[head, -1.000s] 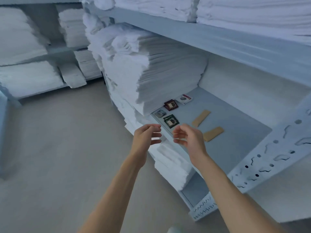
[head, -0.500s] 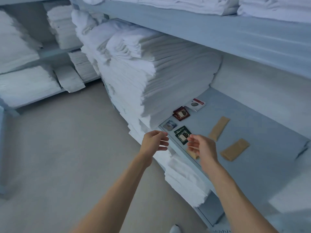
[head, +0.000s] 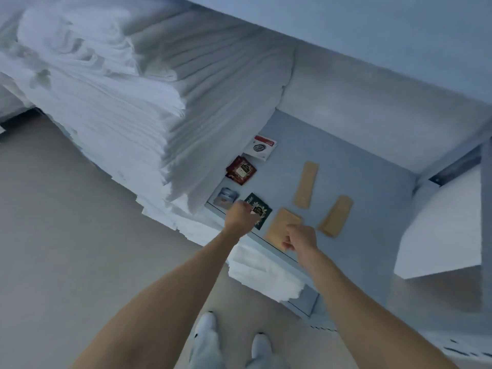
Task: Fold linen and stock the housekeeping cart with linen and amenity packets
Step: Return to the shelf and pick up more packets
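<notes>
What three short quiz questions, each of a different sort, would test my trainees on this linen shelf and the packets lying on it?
1. Multiple choice: which packet does the left hand touch? A) the dark green packet B) a white one with a red stripe C) a dark red one
2. True or false: the three tan packets, such as the long one, lie on top of the stack of folded linen.
3. Fill in: the fingers of the right hand are curled at the near tan packet, close to the shelf's front ____.

Key: 1 A; 2 false, they lie on the bare shelf; 3 edge.
</notes>
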A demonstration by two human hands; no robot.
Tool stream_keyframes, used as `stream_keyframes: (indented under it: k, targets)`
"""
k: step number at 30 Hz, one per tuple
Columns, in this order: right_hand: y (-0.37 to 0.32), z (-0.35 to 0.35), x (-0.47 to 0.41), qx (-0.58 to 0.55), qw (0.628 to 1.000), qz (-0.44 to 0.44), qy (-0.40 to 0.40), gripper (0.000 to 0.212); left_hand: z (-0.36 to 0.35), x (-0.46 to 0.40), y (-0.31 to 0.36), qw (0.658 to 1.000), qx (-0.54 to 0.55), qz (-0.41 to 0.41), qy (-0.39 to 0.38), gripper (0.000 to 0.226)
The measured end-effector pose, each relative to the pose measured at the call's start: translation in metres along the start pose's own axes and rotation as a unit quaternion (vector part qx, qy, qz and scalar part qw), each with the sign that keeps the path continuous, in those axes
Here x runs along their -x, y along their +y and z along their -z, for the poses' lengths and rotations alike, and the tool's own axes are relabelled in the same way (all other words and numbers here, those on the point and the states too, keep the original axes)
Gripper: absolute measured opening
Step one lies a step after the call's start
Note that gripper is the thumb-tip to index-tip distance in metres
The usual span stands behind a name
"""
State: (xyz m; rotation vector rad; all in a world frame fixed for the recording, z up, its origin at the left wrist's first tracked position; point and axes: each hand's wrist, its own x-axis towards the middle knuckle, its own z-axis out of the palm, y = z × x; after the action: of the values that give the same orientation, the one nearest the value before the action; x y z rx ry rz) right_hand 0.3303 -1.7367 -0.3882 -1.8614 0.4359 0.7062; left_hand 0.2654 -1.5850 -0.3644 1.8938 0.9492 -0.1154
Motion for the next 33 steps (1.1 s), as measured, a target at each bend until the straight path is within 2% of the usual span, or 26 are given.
stream_keyframes:
  k: [4,6,9,14,18,21,23,27,31,33]
  targets:
    - [0.007,-0.019,-0.025,0.123,0.99,0.02,0.062,0.033,-0.01,-0.043,0.006,0.984,-0.155,-0.078,-0.043,0.025]
    - [0.012,-0.027,-0.033,0.154,0.984,0.013,0.09,0.018,-0.016,-0.061,0.004,0.974,-0.203,-0.089,-0.042,0.034]
    - [0.021,-0.036,-0.045,0.219,0.967,-0.04,0.127,0.07,-0.029,-0.076,-0.005,0.959,-0.261,-0.104,-0.025,0.05]
    - [0.04,-0.048,-0.063,0.214,0.962,-0.067,0.157,0.083,-0.048,-0.092,-0.022,0.918,-0.368,-0.148,0.015,0.064]
    - [0.041,-0.056,-0.073,0.193,0.957,-0.076,0.203,0.076,-0.059,-0.106,-0.029,0.912,-0.382,-0.15,0.018,0.063]
    - [0.039,-0.063,-0.076,0.218,0.947,-0.082,0.219,0.071,-0.065,-0.109,-0.029,0.915,-0.376,-0.143,0.014,0.057]
    - [0.039,-0.065,-0.078,0.235,0.947,-0.085,0.202,0.066,-0.067,-0.11,-0.025,0.931,-0.342,-0.129,-0.002,0.059]
    - [0.035,-0.062,-0.078,0.203,0.965,-0.076,0.146,0.038,-0.067,-0.113,-0.022,0.958,-0.261,-0.117,-0.03,0.064]
    - [0.03,-0.052,-0.062,0.1,0.983,-0.056,0.141,0.033,-0.056,-0.115,-0.019,0.958,-0.262,-0.096,-0.07,0.036]
    - [0.031,-0.044,-0.051,0.063,0.986,-0.045,0.144,0.031,-0.049,-0.111,-0.016,0.965,-0.234,-0.084,-0.087,0.03]
